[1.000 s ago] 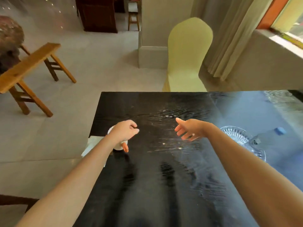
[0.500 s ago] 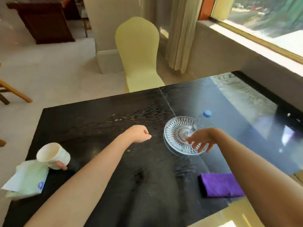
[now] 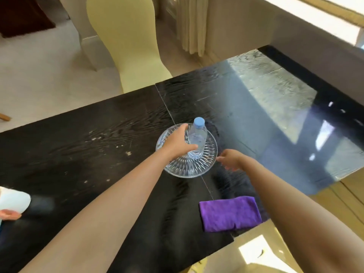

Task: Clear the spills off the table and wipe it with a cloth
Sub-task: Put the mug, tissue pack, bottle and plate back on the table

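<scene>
My left hand (image 3: 176,143) is wrapped around a clear water bottle (image 3: 197,137) with a blue cap, which stands upright over a cut-glass plate (image 3: 189,168) in the middle of the black table (image 3: 78,160). At the plate's right rim my right hand (image 3: 229,159) has its fingers spread and holds nothing. Pale crumbs (image 3: 128,153) and specks lie on the table left of the plate. A folded purple cloth (image 3: 229,213) lies near the table's front edge, below my right forearm.
A white cup (image 3: 13,200) sits at the far left edge with a small pink thing (image 3: 8,214) beside it. A pale yellow chair (image 3: 126,36) stands behind the table. The right part of the table reflects the window.
The view swung right and down. My left hand moved from the bare table onto the bottle, which now stands upright over the plate. My right hand shifted from over the plate to its right rim.
</scene>
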